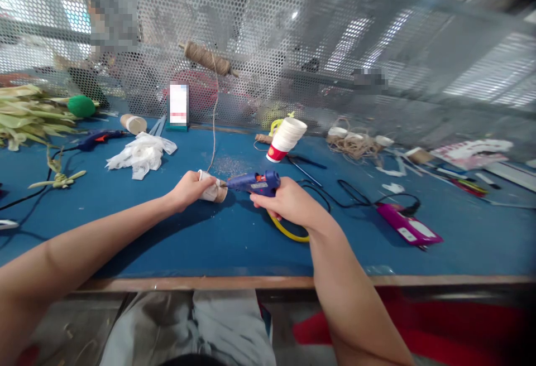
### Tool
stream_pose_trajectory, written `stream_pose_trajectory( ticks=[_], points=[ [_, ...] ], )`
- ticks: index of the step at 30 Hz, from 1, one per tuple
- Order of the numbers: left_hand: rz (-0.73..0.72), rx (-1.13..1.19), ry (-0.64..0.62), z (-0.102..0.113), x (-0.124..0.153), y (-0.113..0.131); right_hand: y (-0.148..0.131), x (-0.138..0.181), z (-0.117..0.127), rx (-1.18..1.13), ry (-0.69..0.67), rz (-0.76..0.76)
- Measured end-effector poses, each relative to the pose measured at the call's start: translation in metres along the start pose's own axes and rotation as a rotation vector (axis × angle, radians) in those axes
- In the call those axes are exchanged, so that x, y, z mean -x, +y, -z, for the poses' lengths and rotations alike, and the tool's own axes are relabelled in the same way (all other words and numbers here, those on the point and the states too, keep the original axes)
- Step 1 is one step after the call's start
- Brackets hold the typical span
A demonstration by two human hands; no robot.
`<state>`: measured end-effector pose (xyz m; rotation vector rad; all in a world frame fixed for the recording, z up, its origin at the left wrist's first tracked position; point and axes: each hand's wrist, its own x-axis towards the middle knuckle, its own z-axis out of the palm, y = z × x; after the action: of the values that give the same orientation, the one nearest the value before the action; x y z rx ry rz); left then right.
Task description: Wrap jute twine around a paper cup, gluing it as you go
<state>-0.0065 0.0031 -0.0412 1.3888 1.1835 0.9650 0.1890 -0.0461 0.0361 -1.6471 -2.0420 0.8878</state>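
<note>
My left hand [188, 190] is closed around a white paper cup [208, 190] lying on its side, with brown twine around its right end. In my right hand [287, 201] is a blue hot glue gun [255, 183], fingers wrapped round its handle. The nozzle points left and meets the cup, or nearly so; whether it touches is hard to tell. A strand of twine [215, 115] runs from the cup up to a twine spool [207, 58] on the mesh panel. From below the gun a yellow glue stick or tube [288, 236] curves to the right.
Behind my hands stand stacked paper cups [288, 134]. White lace [142, 153] and another glue gun [98, 138] lie left, near corn husks [29, 112]. A purple power strip [408, 225] with black cable sits right. A perforated metal panel [268, 37] closes off the back.
</note>
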Motion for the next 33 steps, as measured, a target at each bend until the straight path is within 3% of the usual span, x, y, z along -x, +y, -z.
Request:
stream_pose_trajectory(
  ticks=[21,33],
  points=[
    [0.019,0.027,0.005,-0.0001,0.0022,0.0038,-0.0006,0.0034,-0.0006,0.055,0.057,-0.01],
    [0.018,0.057,-0.044,-0.0007,0.0023,0.0042,-0.0023,0.005,-0.0008,0.033,0.01,-0.028]
  ],
)
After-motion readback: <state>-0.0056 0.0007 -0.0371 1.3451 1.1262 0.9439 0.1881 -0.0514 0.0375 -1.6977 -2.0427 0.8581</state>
